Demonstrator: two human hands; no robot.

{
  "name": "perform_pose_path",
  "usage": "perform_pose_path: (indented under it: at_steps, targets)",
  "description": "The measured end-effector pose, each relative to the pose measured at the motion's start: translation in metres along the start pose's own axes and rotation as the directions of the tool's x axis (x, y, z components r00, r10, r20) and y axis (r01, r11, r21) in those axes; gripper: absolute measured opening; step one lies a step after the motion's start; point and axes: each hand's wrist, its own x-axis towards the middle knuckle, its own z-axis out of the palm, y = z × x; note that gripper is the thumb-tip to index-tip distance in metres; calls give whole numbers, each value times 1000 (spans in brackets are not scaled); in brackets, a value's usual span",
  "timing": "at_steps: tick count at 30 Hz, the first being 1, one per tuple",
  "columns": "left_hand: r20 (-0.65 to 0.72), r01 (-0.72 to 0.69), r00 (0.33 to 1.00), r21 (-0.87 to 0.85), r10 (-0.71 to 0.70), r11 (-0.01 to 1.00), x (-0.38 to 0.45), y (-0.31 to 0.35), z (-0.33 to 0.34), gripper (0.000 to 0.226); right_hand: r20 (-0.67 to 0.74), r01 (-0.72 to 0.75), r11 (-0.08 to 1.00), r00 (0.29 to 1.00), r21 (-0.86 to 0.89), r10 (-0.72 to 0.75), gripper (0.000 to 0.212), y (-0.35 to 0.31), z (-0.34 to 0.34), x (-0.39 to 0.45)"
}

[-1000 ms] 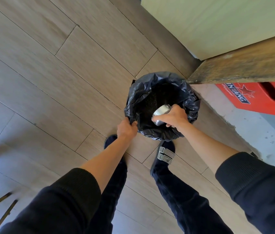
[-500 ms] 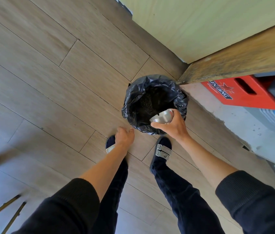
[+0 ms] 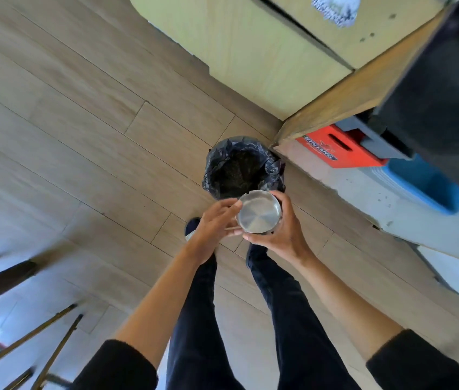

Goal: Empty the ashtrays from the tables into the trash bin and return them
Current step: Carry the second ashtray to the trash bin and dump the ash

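A round steel ashtray (image 3: 258, 211) is upright in front of me, its shiny inside bare. My right hand (image 3: 282, 232) grips it from the right side and below. My left hand (image 3: 214, 223) is at its left rim, fingers spread and touching the edge. Just beyond the ashtray stands the trash bin (image 3: 217, 164), lined with a black bag, dark rubbish showing inside. Both hands are above the floor on the near side of the bin.
A pale yellow cabinet (image 3: 251, 52) and a wooden counter edge (image 3: 335, 102) rise behind the bin. A red crate (image 3: 343, 150) and a blue box (image 3: 425, 184) sit under the counter on the right. Chair legs (image 3: 39, 333) stand at lower left. My feet are below the ashtray.
My right hand has lifted the ashtray out of the bin and turned it upright. My left hand let go of the bin's rim and rose to the ashtray. The view pulled back upward.
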Motion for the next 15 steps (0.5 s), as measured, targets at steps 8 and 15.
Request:
perform_pose_path:
  at_steps: [8, 15]
  targets:
    - [40, -123, 992, 266, 117, 956, -123, 58, 58, 33, 3, 142, 990, 990, 5, -142, 103, -76, -70, -82]
    - [88, -146, 989, 396, 121, 907, -204, 87, 114, 48, 135, 94, 994, 986, 63, -102, 111, -108, -132, -152]
